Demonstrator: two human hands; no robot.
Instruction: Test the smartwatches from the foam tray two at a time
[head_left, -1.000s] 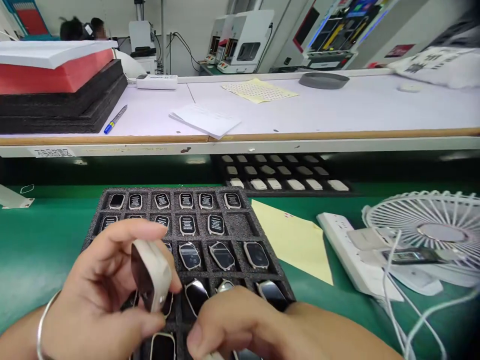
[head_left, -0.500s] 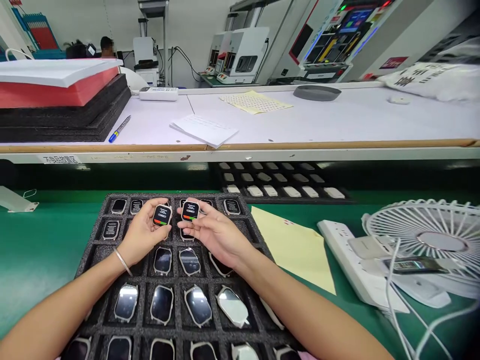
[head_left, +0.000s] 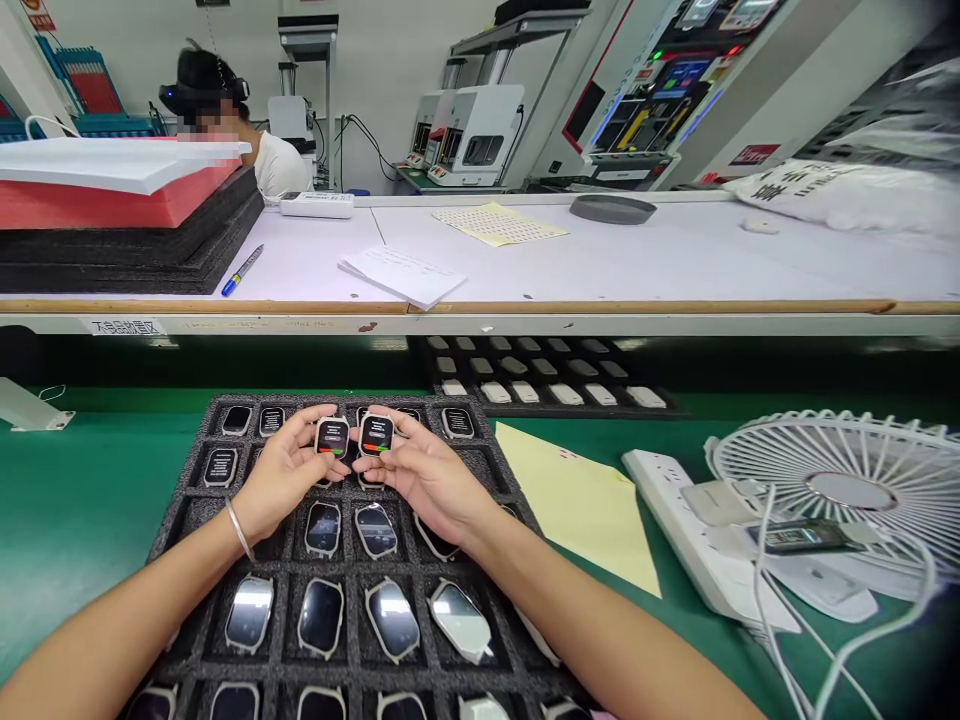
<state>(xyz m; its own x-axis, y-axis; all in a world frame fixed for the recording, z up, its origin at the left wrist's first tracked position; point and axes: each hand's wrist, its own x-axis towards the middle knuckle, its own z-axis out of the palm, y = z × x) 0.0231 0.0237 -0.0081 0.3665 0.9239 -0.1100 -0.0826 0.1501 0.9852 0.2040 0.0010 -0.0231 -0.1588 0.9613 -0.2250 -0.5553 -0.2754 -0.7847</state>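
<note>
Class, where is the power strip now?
In the head view, the power strip lies right of centre on the bench, between the yellow sheet and the fan.

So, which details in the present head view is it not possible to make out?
Head view:
Text on the smartwatch in the left hand and the other smartwatch in the right hand: too small.
Parts of the foam tray: hidden behind the hands and right forearm.
The tray's near end: cut off by the bottom edge.
Writing on the white papers: too small.
</note>
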